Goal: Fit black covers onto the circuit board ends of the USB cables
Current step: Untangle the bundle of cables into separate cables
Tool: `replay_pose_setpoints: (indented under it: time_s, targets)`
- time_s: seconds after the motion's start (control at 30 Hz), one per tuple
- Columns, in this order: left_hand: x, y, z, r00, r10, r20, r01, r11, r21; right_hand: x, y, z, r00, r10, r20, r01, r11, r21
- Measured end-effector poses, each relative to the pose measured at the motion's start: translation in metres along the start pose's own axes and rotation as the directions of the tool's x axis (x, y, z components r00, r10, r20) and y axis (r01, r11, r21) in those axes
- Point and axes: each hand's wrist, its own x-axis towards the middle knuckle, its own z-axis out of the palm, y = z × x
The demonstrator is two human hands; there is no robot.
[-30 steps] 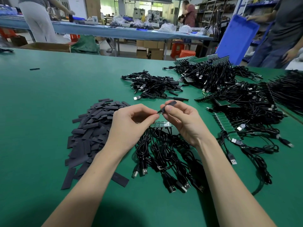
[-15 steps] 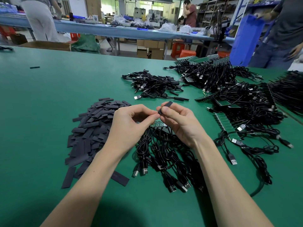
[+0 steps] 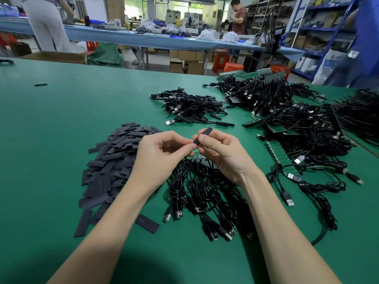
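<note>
Black cover [image 3: 203, 134]: we find its near end hidden behind right hand [image 3: 220, 154] fingers, which pinch it; long axis tilts up-right, above cable bundle [image 3: 205, 191]. Left hand [image 3: 160, 158] pinches something unclear (fingertips meet there).

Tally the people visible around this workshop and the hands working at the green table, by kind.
Hands at work: 2, the left hand and the right hand, together holding a black cover
Other people in view: 4
Total: 6
</note>
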Motion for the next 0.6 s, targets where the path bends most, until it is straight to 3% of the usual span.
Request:
replay_pose_setpoints:
  time_s: [0.17, 0.4, 0.6]
  targets:
    - [0.0, -0.002, 0.001, 1.0, -0.013, -0.019, 0.013, 0.999, -0.039, 0.0, 0.001, 0.001, 1.0, -0.026, 0.002, 0.026, 0.999, -0.034]
    - [-0.001, -0.002, 0.008, 0.995, -0.075, -0.06, 0.065, 0.987, -0.148, 0.0, 0.003, 0.011, 0.979, -0.202, -0.022, 0.203, 0.978, 0.049]
    - [-0.001, -0.002, 0.009, 0.991, -0.104, -0.088, 0.084, 0.977, -0.197, -0.001, 0.003, 0.017, 0.979, -0.191, -0.077, 0.196, 0.979, 0.063]
